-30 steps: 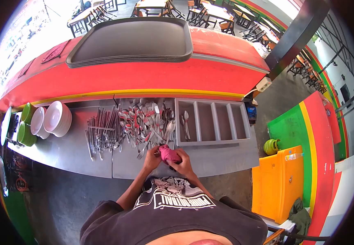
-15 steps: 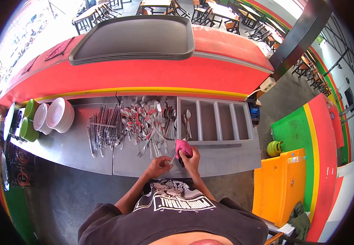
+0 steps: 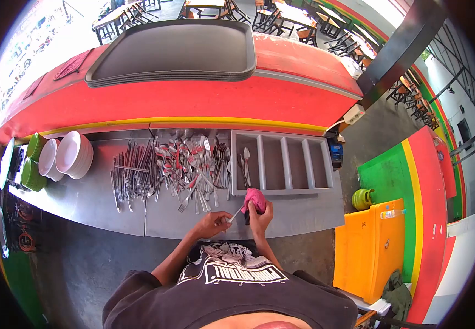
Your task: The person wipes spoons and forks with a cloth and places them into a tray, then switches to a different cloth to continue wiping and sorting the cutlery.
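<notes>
Between thumb and fingers, my left hand (image 3: 214,224) pinches the handle of a metal piece of cutlery (image 3: 235,214). A crumpled pink cloth (image 3: 254,200) is wrapped over its other end, so I cannot see whether it is a spoon or a fork. My right hand (image 3: 260,217) grips the cloth, just in front of the grey cutlery tray (image 3: 281,192). A few spoons (image 3: 246,162) lie in the tray's leftmost compartment. Left of the tray spreads a loose heap of forks and spoons (image 3: 193,170), beside a pile of thin metal cutlery (image 3: 132,172).
White bowls (image 3: 75,156) and green bowls (image 3: 32,174) are stacked at the steel counter's (image 3: 100,203) left end. Dark serving trays (image 3: 174,52) lie stacked on the red ledge (image 3: 298,60) behind. To the right stands an orange cabinet (image 3: 363,247), near a green gas cylinder (image 3: 362,199).
My right hand and the pink cloth have shifted slightly right, away from my left hand, baring more of the cutlery's handle. The whole view has moved a little.
</notes>
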Motion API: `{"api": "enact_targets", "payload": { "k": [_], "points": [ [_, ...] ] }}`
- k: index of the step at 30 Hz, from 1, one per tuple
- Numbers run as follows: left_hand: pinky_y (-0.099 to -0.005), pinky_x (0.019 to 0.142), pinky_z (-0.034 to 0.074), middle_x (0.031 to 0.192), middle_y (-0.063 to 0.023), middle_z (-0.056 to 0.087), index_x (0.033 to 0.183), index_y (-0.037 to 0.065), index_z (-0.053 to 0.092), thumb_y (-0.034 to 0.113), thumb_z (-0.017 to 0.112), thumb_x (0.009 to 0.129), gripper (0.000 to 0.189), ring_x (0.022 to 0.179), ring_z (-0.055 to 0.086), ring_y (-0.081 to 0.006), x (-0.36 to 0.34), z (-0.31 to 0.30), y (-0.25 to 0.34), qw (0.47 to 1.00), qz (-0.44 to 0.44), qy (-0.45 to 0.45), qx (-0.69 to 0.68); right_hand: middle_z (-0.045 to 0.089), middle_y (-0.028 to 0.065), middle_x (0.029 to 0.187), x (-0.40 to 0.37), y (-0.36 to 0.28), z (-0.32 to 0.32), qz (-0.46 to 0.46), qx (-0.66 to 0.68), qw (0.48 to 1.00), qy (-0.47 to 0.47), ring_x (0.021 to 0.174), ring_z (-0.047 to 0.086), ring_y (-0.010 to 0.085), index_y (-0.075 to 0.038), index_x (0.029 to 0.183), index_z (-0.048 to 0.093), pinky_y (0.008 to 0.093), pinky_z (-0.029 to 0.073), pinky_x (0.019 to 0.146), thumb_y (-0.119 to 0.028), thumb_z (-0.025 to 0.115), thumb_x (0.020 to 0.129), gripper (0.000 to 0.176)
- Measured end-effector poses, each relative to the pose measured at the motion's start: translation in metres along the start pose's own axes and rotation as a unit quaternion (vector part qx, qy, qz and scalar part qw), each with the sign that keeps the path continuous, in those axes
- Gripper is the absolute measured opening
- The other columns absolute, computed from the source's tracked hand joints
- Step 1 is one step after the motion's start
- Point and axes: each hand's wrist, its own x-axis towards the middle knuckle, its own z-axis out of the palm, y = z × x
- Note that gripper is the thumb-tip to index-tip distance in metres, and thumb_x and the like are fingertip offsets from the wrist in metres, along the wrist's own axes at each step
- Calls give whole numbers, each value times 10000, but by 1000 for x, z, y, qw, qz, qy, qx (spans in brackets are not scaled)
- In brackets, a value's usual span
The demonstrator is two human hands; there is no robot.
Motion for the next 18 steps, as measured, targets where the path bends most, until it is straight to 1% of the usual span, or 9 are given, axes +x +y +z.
{"api": "enact_targets", "payload": {
  "k": [4,7,9,10,13,14,16,17,18],
  "points": [
    [-266,580,487,709,-59,657,1152,-38,605,114,661,925,279,622,620,-95,3,3,0,1000,-19,-8,-13,615,83,928,7,4,1,29,32,998,48,856,581,179,15,987,618,332,479,764,-172,761,834,281],
    [-267,592,494,783,-69,670,1162,-41,596,77,635,936,258,655,633,-110,0,10,-16,997,-12,17,-74,624,75,994,17,6,2,55,91,990,93,908,579,162,23,1039,618,319,482,798,-179,750,864,298],
    [-269,638,506,831,-51,656,1190,-21,583,90,639,938,281,713,645,-118,-6,13,-21,993,-33,30,-108,630,71,1025,27,0,1,77,154,978,120,928,580,156,32,1073,618,312,483,821,-181,744,880,313],
    [-270,660,512,854,-42,649,1204,-11,576,96,641,939,293,742,651,-123,-7,14,-20,991,-42,36,-124,636,67,1042,31,-2,-2,79,165,976,114,936,585,154,44,1113,609,307,484,833,-175,738,891,337],
    [-251,651,499,891,-38,636,1212,2,557,67,608,950,275,735,621,-107,-9,14,-20,983,-88,36,-156,636,66,1044,40,-7,-4,69,189,971,128,934,585,147,42,1114,609,303,483,830,-169,737,892,332],
    [-251,631,486,867,-35,627,1196,-5,551,83,580,968,246,703,597,-100,-10,15,-22,981,-78,54,-167,634,64,1048,40,-3,-5,63,170,975,128,941,583,141,35,1118,612,297,482,830,-171,740,891,332],
    [-251,590,461,820,-28,609,1163,-19,539,115,526,1004,208,639,550,-87,-7,18,-31,976,-57,89,-189,617,58,998,38,-11,-3,53,182,974,122,903,569,140,28,1072,599,296,474,810,-164,737,893,297],
    [-248,576,442,808,-23,596,1146,-12,545,133,513,1007,204,628,527,-84,-6,18,-37,968,-87,104,-211,609,56,972,36,-14,-2,48,188,974,120,884,561,139,24,1049,593,296,470,801,-160,735,893,280],
    [-244,563,423,797,-17,582,1128,-6,551,151,501,1010,203,616,504,-81,-4,18,-42,958,-117,118,-233,616,56,987,32,-16,-1,52,189,975,105,895,566,138,20,1067,603,293,471,808,-162,738,891,287]
  ]
}}
